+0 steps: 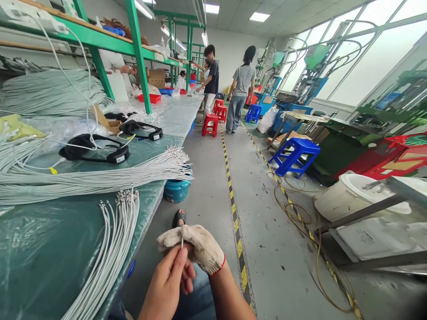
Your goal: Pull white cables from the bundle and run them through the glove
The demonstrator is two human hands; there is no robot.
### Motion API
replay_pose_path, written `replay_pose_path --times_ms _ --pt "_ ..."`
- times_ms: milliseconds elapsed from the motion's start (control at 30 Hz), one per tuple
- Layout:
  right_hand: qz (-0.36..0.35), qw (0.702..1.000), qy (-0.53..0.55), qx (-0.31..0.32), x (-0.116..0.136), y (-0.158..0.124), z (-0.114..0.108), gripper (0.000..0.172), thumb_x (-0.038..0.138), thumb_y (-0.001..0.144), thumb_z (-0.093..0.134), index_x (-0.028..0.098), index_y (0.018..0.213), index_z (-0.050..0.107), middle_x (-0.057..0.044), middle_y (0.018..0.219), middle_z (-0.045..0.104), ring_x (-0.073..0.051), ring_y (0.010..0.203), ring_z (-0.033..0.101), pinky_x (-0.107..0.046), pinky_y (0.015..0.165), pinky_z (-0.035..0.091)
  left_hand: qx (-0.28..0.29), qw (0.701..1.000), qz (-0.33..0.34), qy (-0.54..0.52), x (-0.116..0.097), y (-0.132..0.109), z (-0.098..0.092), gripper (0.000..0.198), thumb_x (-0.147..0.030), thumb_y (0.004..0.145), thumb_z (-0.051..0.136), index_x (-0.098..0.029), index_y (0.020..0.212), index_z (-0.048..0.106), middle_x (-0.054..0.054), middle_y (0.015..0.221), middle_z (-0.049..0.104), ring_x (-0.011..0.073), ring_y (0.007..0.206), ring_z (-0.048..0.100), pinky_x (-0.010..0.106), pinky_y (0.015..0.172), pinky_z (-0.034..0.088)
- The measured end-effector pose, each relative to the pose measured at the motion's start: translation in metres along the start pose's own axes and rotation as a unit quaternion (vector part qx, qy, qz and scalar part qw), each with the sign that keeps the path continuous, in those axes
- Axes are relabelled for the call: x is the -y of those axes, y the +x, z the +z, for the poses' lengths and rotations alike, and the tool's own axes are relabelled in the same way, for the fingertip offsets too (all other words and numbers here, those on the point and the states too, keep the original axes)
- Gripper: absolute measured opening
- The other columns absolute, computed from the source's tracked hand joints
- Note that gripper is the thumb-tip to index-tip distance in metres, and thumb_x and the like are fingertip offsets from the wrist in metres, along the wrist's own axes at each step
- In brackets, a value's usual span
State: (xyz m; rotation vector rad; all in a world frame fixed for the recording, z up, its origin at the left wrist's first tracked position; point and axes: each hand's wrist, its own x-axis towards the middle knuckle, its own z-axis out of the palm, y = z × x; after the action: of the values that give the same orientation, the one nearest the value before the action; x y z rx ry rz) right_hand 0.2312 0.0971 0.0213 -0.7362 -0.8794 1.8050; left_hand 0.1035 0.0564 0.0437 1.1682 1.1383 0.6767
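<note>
The grey floor (207, 178) runs forward as an open aisle, edged on its right by a yellow-and-black tape line (233, 209). On the left, the long table (50, 249) under green sheeting borders the aisle, its edge slanting down toward the viewer. A large cable bundle (100, 178) lies across the table, its stripped ends poking past the edge above a teal bucket (176, 190) on the floor. A smaller cable bunch (113, 249) trails along the edge nearer the viewer. Right of the tape stand a white tub (353, 195) and a blue stool (295, 155), with loose cord coiled between them. Two people (240, 89) stand far down the aisle. Low in the middle, clear of the table edge, the gloved right hand (200, 249) is curled shut, fingers against the tip of a thin white wire (182, 242); whether it grips cannot be told. The bare left hand (168, 284) pinches the wire just below, thumb and fingers closed on it.
</note>
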Motion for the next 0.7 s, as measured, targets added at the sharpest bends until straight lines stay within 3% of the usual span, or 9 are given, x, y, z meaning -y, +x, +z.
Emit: replay_pose_path --times_ms 100,233,400,567,700 --pt "0.036 0.997 -0.028 -0.065 0.009 -0.012 -0.007 0.09 0.094 0.072 0.055 0.011 0.096 0.08 -0.001 0.048 0.057 -0.02 0.05 0.06 -0.033 0.06 0.054 -0.003 1.0 0.007 0.022 -0.022 0.019 0.011 0.077 -0.097 0.065 0.051 -0.02 0.068 0.06 -0.001 0.058 0.06 0.0119 0.045 0.051 0.027 0.048 0.04" --pt "-0.096 0.96 -0.119 -0.233 0.024 -0.016 -0.012 0.069 0.078 0.079 0.066 0.011 0.086 0.08 -0.007 0.072 0.07 -0.016 0.066 0.06 -0.026 0.065 0.048 -0.019 0.995 0.005 0.094 -0.022 0.026 0.011 0.08 -0.1 0.059 0.05 -0.02 0.06 0.057 0.001 0.061 0.061 0.012 0.049 0.053 0.027 0.051 0.041" --pt "-0.11 0.955 -0.131 -0.243 0.024 -0.017 -0.015 0.052 0.063 0.076 0.076 0.012 0.078 0.079 -0.006 0.073 0.071 -0.016 0.068 0.059 -0.027 0.067 0.047 0.007 0.997 0.012 0.069 -0.014 0.032 0.011 0.071 -0.09 0.069 0.054 -0.02 0.067 0.059 0.0 0.062 0.062 0.0138 0.048 0.056 0.027 0.049 0.043" --pt "-0.103 0.948 -0.154 -0.258 0.016 -0.014 -0.014 0.05 0.063 0.076 0.075 0.013 0.074 0.076 -0.006 0.071 0.07 -0.016 0.068 0.058 -0.027 0.066 0.047 0.003 0.997 0.049 0.053 -0.013 0.037 0.013 0.055 -0.072 0.086 0.047 -0.021 0.068 0.057 -0.002 0.059 0.058 0.0124 0.043 0.052 0.027 0.047 0.04" --pt "-0.081 0.953 -0.176 -0.232 0.011 -0.014 -0.017 0.048 0.061 0.08 0.071 0.014 0.071 0.072 -0.004 0.068 0.067 -0.016 0.066 0.057 -0.026 0.065 0.047 -0.015 0.994 0.075 0.082 -0.01 0.034 0.019 0.045 -0.056 0.095 0.039 -0.023 0.068 0.053 -0.002 0.058 0.057 0.0114 0.044 0.05 0.026 0.048 0.038"
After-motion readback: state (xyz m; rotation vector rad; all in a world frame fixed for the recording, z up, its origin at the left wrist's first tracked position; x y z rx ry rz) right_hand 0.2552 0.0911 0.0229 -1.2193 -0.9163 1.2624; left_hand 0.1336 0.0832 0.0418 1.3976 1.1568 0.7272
